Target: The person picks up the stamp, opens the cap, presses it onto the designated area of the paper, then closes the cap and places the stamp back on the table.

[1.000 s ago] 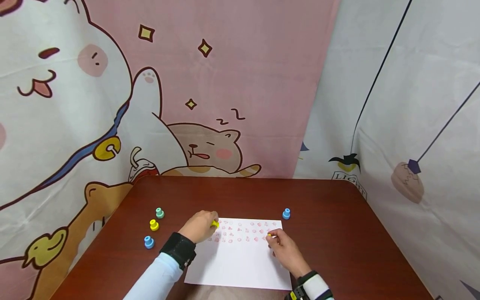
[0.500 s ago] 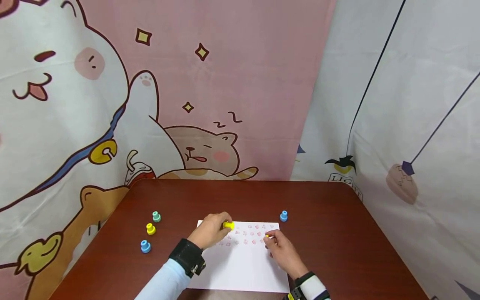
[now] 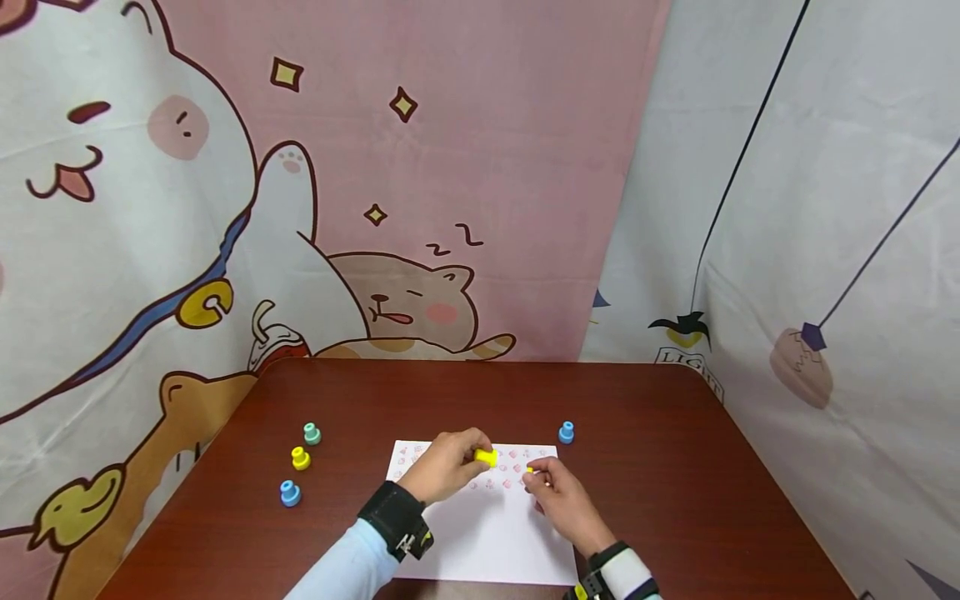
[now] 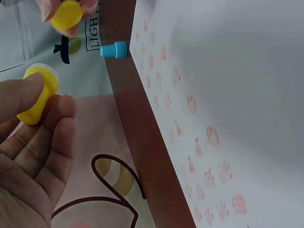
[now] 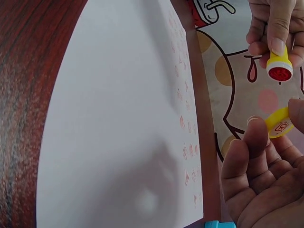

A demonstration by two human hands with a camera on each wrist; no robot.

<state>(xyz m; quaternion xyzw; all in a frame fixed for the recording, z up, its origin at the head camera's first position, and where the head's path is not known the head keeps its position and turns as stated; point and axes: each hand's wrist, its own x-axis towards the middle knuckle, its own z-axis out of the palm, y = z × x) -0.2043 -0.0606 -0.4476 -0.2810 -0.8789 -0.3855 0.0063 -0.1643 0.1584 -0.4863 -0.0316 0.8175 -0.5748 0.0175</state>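
As the left hand (image 3: 450, 465) carries its pinched yellow stamp (image 3: 485, 457) toward three o'clock, the right hand (image 3: 564, 500) pinches the yellow cap (image 3: 529, 471), ready for capping above the stamped paper (image 3: 487, 533).

Glossy plastic stamp (image 3: 486, 457), matt paper (image 3: 487, 533), polished wood table (image 3: 675, 467)

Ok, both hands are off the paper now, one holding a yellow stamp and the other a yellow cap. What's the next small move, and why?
Probably bring the two together and press the cap onto the stamp. The left hand pinches the stamp with its red face bare, the right hand pinches the cap close beside it, and both are raised over the paper, whose top rows are already printed.
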